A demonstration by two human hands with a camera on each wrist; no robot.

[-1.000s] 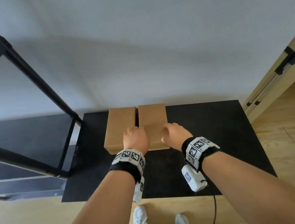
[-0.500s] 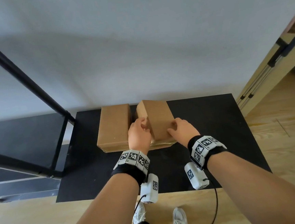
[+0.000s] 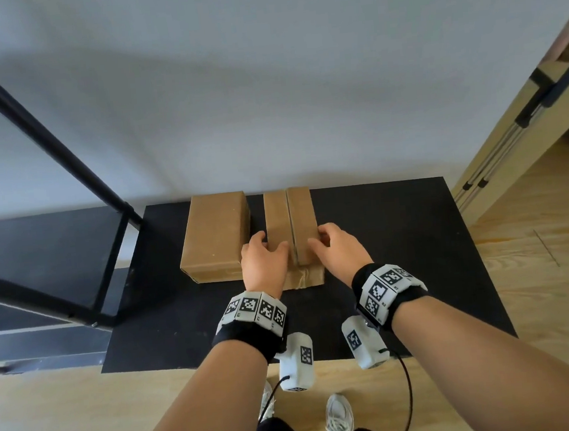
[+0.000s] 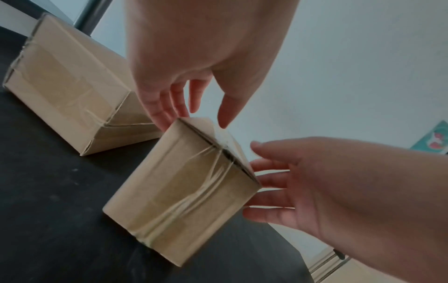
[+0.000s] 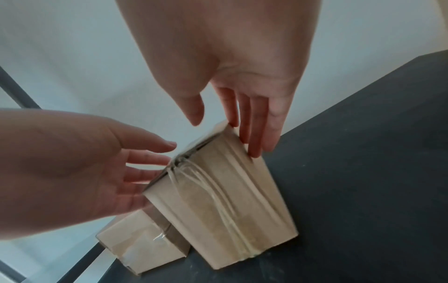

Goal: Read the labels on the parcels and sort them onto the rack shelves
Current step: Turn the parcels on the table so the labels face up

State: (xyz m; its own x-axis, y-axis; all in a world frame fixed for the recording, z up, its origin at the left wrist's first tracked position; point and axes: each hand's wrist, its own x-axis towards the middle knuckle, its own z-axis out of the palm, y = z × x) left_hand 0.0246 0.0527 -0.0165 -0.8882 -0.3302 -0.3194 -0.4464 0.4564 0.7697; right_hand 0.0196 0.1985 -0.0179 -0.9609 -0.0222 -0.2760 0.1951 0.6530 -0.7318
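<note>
Item: taped cardboard parcel (image 3: 290,227), right of two on a black mat (image 3: 400,256). It stands on one long side face, its seamed face up, long axis running near to far away from the person. No label shows on any visible face.

Second parcel (image 3: 214,235): lies flat just to the left, apart from the first by a narrow gap.

Left hand (image 3: 263,262): fingers straight against the standing parcel's left face, thumb over the top edge.

Right hand (image 3: 339,250): fingers straight against the right face, thumb raised clear. Neither hand curls round the box; it is steadied between flat fingers at its near end.

Black rack (image 3: 47,160): to the left, beyond the flat parcel; the left hand is the nearer.

Judgement: the next turn rolls about the long axis, to seek the label.
</note>
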